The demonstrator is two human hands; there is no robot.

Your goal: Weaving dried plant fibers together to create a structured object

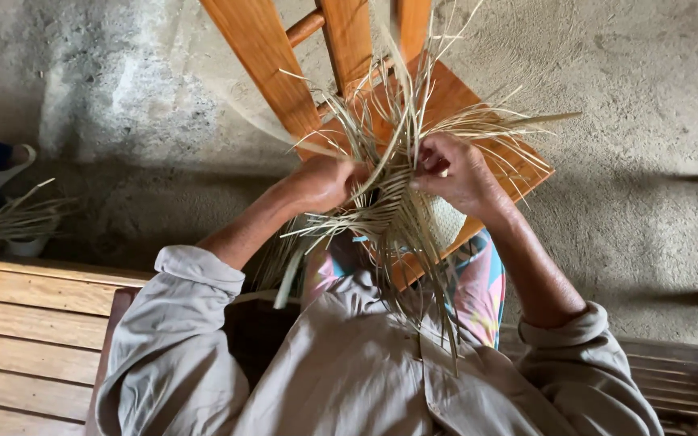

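While gripped, stiff straw weave (389, 202).

A rustic home craft workspace, shown by the bare rough concrete floor (632, 121), an orange wooden chair (349, 48) used as a stand, a plank bench (26, 339) at near left, and loose dried straw strips (10, 222) at left.

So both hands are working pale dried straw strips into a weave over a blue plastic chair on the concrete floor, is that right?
Not quite: the chair is orange-brown wood, not blue plastic, as the head view shows. Otherwise yes: the left hand and right hand are working pale dried straw strips into a weave over it, on the concrete floor.
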